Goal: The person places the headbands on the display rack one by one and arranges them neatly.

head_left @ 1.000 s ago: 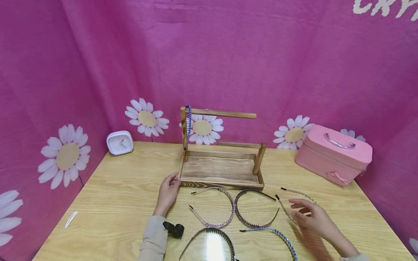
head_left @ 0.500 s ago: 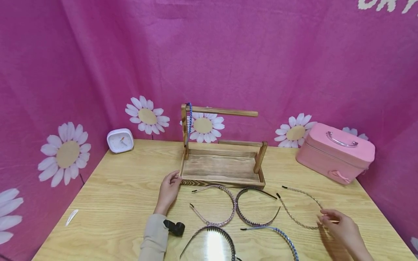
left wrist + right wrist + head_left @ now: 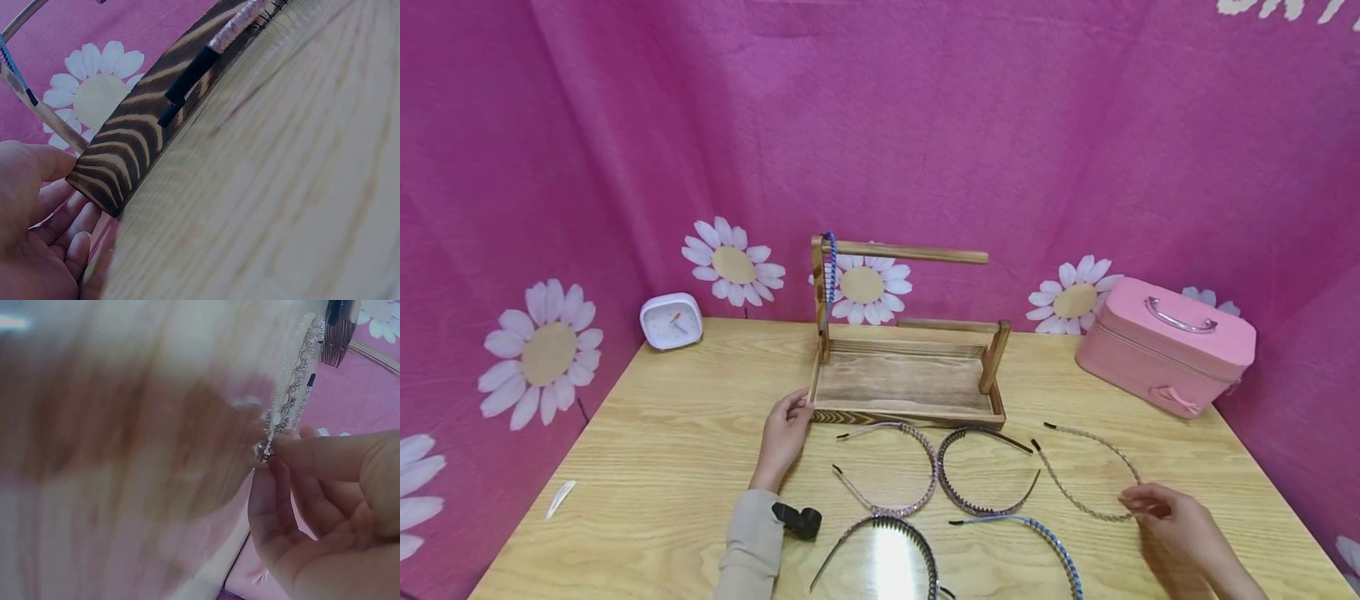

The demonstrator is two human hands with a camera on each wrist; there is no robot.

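While left hand (image 3: 784, 435) on rack (image 3: 902, 385), gold headband (image 3: 291, 397) in right hand (image 3: 1182, 527)

Right hand (image 3: 1180, 527) covers part of gold headband (image 3: 1101, 516). Front blue headband (image 3: 1058, 547) and black headband (image 3: 920, 540) cut off by head view's bottom edge; curtain lettering (image 3: 1293, 9) clipped at top. Clock (image 3: 672, 322) numerals too small to read. Tabletop (image 3: 262, 187) blurred in left wrist view.
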